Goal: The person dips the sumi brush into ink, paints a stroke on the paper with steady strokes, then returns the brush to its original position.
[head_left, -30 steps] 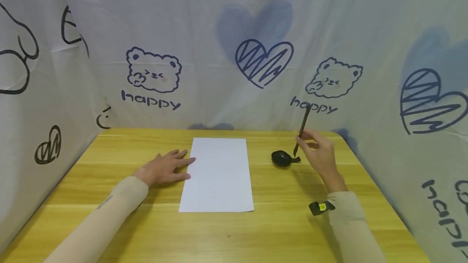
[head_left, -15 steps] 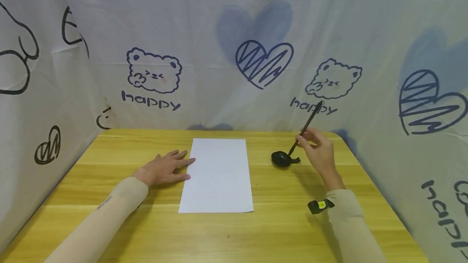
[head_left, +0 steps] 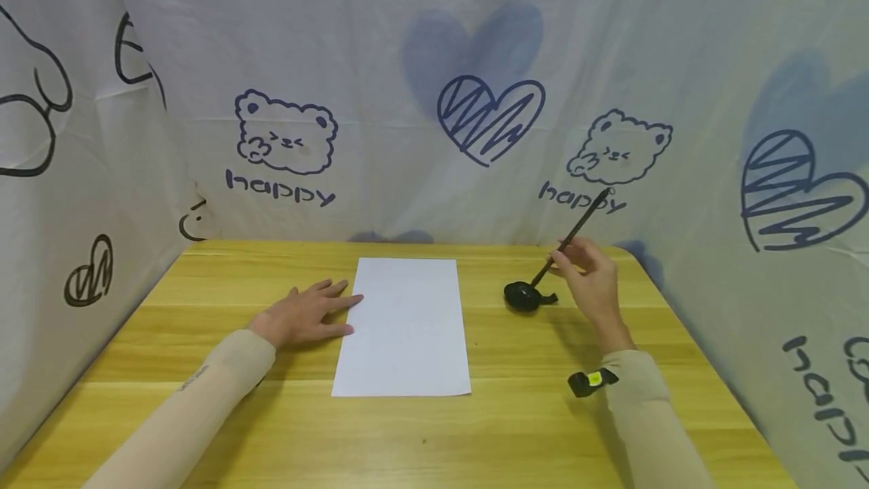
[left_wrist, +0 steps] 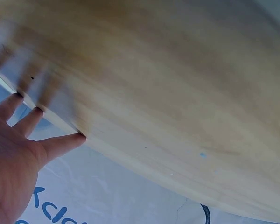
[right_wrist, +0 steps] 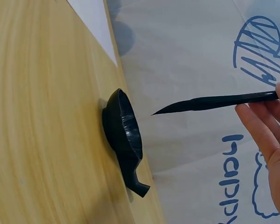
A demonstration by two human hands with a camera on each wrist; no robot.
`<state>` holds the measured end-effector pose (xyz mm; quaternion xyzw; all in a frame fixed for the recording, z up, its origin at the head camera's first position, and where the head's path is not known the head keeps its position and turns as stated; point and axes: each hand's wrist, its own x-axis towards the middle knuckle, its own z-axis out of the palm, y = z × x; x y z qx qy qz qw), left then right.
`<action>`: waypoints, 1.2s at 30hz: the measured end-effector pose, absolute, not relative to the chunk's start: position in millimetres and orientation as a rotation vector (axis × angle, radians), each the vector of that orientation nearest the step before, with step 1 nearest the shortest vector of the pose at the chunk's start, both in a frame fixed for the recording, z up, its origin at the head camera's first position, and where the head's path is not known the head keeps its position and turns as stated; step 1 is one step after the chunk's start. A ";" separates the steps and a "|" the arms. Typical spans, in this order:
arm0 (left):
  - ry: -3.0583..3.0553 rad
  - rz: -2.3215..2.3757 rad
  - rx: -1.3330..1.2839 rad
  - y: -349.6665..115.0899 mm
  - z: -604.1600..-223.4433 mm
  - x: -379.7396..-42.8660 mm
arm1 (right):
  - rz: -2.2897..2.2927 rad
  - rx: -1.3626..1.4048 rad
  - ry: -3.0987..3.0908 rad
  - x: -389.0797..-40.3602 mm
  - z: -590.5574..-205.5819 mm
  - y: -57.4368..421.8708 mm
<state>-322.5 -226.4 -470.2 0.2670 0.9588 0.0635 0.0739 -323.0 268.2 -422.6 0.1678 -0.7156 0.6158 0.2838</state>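
Observation:
My right hand pinches a dark writing brush between thumb and fingers, its shaft leaning up to the right. In the right wrist view the brush has a pointed black tip, apart from a small black ink dish with a short curved handle. That dish sits on the table right of a white sheet of paper. My left hand lies with spread fingers at the paper's left edge, two fingertips on it. In the left wrist view the left hand shows its fingertips against the surface.
A yellow wood-grain table carries everything. White cloth printed with hearts and bears hangs behind it and along both sides. A black strap device sits on the right wrist.
The brush has tilted further right at its top, and its tip has moved left from beside the dish's handle to over the dish. The left hand and paper stay put.

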 end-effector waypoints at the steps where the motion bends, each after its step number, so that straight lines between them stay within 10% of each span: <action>1: 2.878 0.194 0.800 -226.4 -470.3 -322.7 | 1.663 0.465 -1.901 -323.9 -423.9 268.2; 36: 2.879 0.191 0.792 -227.3 -473.5 -325.0 | 1.501 0.479 -2.196 -333.9 -418.5 262.8</action>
